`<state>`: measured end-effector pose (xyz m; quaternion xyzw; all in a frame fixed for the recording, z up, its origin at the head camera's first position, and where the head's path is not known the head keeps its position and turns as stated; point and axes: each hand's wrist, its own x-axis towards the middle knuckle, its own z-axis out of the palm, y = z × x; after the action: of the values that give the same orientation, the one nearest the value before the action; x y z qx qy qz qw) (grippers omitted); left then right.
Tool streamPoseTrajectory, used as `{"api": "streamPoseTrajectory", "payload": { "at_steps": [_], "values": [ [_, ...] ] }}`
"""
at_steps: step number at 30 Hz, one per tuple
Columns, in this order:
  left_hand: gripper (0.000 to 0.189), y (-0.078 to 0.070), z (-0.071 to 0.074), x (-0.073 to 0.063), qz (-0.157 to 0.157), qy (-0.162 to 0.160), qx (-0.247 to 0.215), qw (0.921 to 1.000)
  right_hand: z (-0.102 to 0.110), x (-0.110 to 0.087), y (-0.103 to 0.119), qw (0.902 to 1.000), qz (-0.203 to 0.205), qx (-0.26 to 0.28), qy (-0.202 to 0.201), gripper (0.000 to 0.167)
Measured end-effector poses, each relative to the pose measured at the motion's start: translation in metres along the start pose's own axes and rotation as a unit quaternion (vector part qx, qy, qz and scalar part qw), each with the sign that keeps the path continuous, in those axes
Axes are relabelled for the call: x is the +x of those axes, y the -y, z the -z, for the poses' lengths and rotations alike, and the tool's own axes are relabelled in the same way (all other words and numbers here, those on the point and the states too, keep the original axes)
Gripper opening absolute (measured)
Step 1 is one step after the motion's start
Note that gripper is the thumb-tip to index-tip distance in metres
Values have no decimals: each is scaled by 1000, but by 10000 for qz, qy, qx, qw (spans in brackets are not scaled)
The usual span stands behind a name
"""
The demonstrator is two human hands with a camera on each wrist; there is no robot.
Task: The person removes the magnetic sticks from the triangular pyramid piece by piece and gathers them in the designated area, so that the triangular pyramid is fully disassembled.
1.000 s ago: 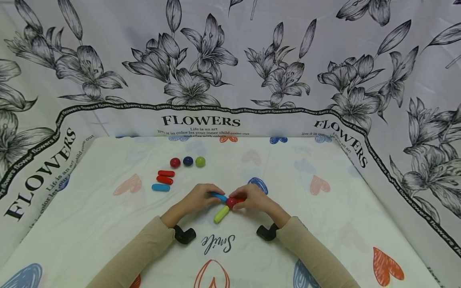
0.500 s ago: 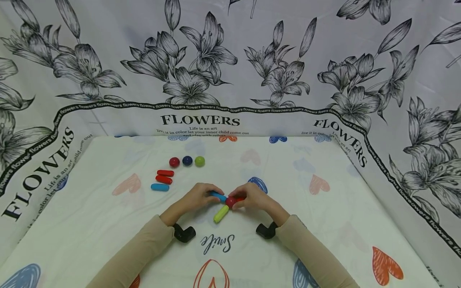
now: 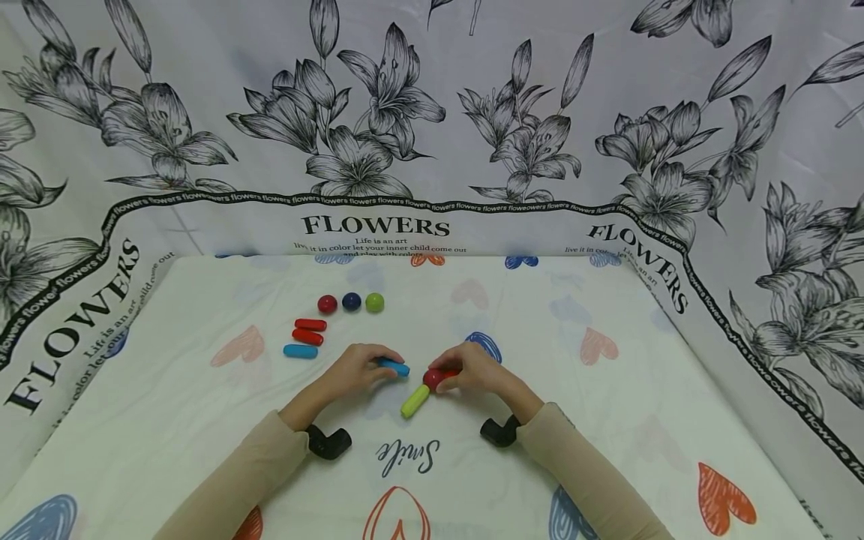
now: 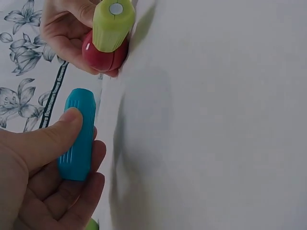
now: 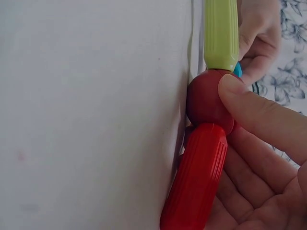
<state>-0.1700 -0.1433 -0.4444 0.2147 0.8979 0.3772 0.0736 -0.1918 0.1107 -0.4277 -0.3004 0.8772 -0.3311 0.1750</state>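
My left hand [image 3: 361, 367] pinches a blue ribbed rod [image 4: 79, 139] between thumb and fingers, a short way left of a dark red ball [image 5: 207, 98]. With thumb and fingers, my right hand [image 3: 472, 367] grips that ball. A yellow-green rod [image 3: 415, 401] is joined to the ball and points toward the near left. On the ball's other side sits a red rod [image 5: 196, 177], partly covered by my right hand in the head view. A pale round disc shows in the yellow-green rod's free end in the left wrist view.
Farther left lie two red rods [image 3: 308, 337] and a blue rod [image 3: 300, 351]. Behind them stand a red ball [image 3: 327, 304], a dark blue ball [image 3: 352, 301] and a green ball [image 3: 374, 302] in a row. A flower-printed curtain [image 3: 378, 165] hangs behind the table.
The blue rod has come away from the dark red ball, carried left by my left hand. My right hand and the joined pieces have stayed in place.
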Motion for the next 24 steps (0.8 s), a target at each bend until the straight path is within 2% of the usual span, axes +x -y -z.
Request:
{"api": "streamPoseTrajectory", "payload": {
  "at_steps": [5,14,24],
  "values": [
    [23,3,6,-8,91,-198,-39,9998,-1,0,-1,10000,-40,-40,-14,31],
    [25,10,20,-21,-92,-473,126,9988,-2,1,-1,9999,-136,60,1,30],
    [26,19,33,-36,22,-684,189,9975,-3,1,0,9997,-164,170,49,29]
  ]
}}
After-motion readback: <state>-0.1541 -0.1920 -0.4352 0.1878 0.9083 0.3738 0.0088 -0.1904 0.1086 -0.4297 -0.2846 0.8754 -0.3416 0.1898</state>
